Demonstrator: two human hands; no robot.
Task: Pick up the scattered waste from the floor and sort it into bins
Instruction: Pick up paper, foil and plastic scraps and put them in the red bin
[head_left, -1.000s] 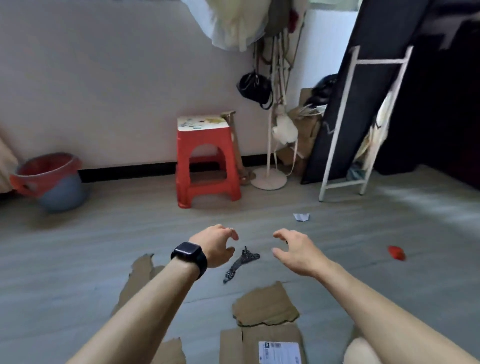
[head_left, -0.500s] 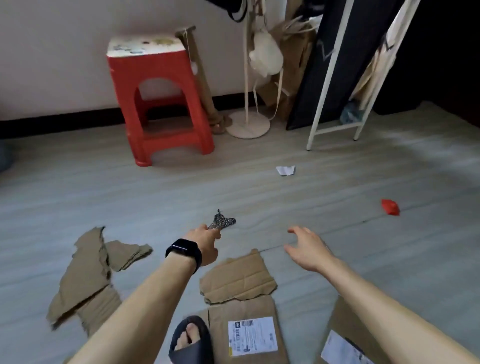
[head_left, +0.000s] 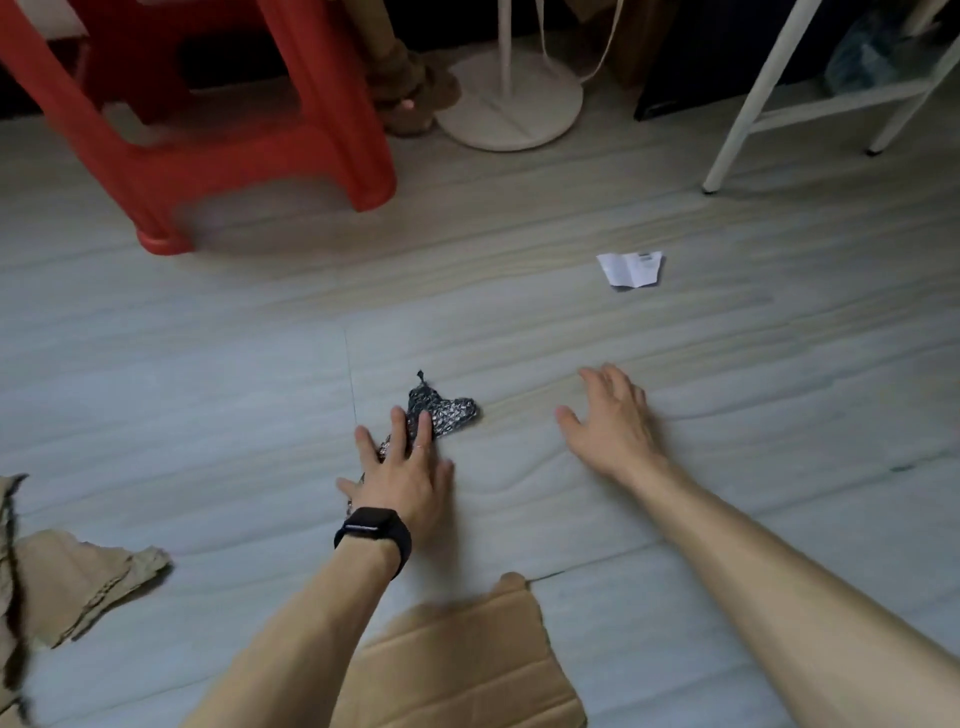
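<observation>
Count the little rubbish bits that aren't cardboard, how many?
2: a black crinkled scrap partly under the left hand, and a white paper scrap beyond the right hand. Others may lie out of view.

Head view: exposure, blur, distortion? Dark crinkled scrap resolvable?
Head view: dim overall, darkest along the top edge. Head view: the red plastic stool is smeared by motion blur, while the crinkled dark silvery scrap under the fingers of the left hand and the white paper slip are fairly sharp. Head view: plank lines of the grey floor bow, wide-angle distortion.
</observation>
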